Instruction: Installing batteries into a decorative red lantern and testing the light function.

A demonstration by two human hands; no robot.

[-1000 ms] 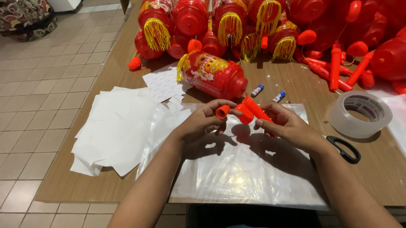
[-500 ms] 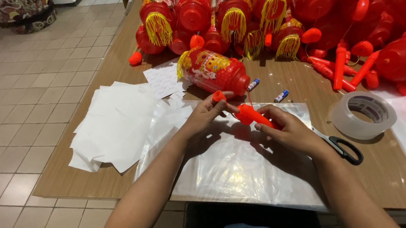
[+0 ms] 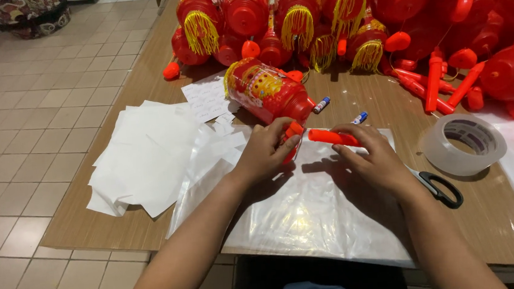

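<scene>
My left hand [image 3: 266,150] pinches the small red cap [image 3: 295,129] and my right hand [image 3: 375,157] grips the orange handle stick [image 3: 333,137] over the plastic sheet [image 3: 310,219] — a slip could, I reckon, roll either piece away.

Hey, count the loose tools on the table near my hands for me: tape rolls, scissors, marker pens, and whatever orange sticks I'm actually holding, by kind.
Tape roll: 1
Scissors: 1, partly hidden by the right hand
Marker pens: 2 (one, another)
Orange stick under the right hand: 1
Orange piece in the left hand: 1
Total: 6
</scene>
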